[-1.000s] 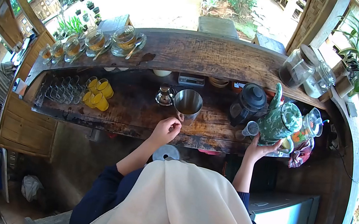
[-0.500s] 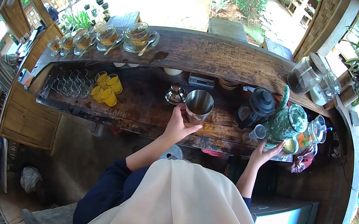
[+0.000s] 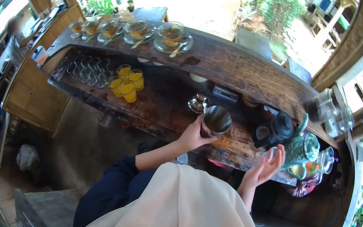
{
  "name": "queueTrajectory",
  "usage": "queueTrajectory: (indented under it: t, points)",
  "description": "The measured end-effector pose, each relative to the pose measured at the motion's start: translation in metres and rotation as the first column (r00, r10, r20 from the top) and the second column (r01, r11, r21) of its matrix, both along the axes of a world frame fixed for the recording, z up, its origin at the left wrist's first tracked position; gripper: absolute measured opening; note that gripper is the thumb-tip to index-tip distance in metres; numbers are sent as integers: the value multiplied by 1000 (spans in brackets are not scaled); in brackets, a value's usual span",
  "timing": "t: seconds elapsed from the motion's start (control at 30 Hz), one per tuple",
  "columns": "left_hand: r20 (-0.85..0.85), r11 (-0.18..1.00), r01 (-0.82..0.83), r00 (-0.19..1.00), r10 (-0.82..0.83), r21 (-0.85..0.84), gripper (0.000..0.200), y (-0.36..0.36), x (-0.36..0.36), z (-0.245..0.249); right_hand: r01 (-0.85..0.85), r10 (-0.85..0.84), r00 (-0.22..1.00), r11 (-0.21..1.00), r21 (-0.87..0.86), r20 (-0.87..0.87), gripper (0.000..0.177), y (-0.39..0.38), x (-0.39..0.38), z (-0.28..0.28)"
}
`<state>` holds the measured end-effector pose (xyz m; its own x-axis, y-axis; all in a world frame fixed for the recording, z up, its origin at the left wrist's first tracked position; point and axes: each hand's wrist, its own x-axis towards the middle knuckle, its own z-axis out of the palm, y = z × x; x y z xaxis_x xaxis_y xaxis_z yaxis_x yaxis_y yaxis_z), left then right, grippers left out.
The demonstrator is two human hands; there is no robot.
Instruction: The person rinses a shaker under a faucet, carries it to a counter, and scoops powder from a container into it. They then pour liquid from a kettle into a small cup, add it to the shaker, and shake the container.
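Note:
My left hand point(image 3: 196, 137) is wrapped around a metal shaker tin point(image 3: 216, 122), its mouth facing up, above the front of the wooden counter. Just behind the tin stands a shiny metal shaker top point(image 3: 198, 103). My right hand point(image 3: 265, 167) is raised over the counter's front edge, palm turned up and fingers apart. A small clear cup point(image 3: 265, 153) is partly hidden by its fingers. Beside this hand stand a green speckled enamel pitcher point(image 3: 304, 148) and a black-lidded French press point(image 3: 281, 126).
Several glasses of yellow drink point(image 3: 127, 84) and clear glasses point(image 3: 88, 70) stand at the left. Cups of tea on saucers point(image 3: 172, 37) line the raised ledge. A small scale point(image 3: 225, 93) sits under it. Lidded jars point(image 3: 323, 106) are at right. A person point(image 3: 15, 41) is at far left.
My right hand has come away from beside the pitcher, moving left and turning its palm up. My left hand still holds the shaker tin. The camera view has shifted and tilted.

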<state>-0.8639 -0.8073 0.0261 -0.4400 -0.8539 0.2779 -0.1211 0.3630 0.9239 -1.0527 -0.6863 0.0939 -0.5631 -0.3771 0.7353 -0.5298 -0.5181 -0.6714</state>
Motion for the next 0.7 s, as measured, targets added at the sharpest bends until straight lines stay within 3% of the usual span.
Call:
queueTrajectory:
  t: [0.1, 0.2, 0.27, 0.37, 0.43, 0.57, 0.7]
  points:
    - [61, 999, -41, 997, 43, -30, 82, 4, 20, 1, -195, 190, 981, 969, 150, 51, 44, -25, 25, -5]
    - [98, 997, -62, 994, 57, 52, 86, 7, 44, 6, -349, 324, 936, 900, 260, 135, 47, -50, 43, -14]
    - [149, 993, -83, 986, 70, 84, 87, 8, 61, 7, -380, 342, 925, 833, 402, 167, 51, -68, 52, -21]
    - [139, 989, -139, 982, 132, 42, 82, 9, 84, 14, -408, 353, 912, 748, 523, 207, 57, -94, 64, -35]
    - [132, 986, -161, 979, 155, 39, 82, 8, 99, 15, -325, 379, 925, 731, 600, 40, 62, -110, 71, -42]
    - [162, 979, -201, 968, 191, 45, 84, 2, 125, 13, -226, 346, 935, 745, 627, -74, 71, -131, 87, -50]
    - [143, 978, -202, 971, 192, 57, 83, -7, 147, 10, -293, 353, 935, 706, 645, 38, 74, -143, 101, -51]
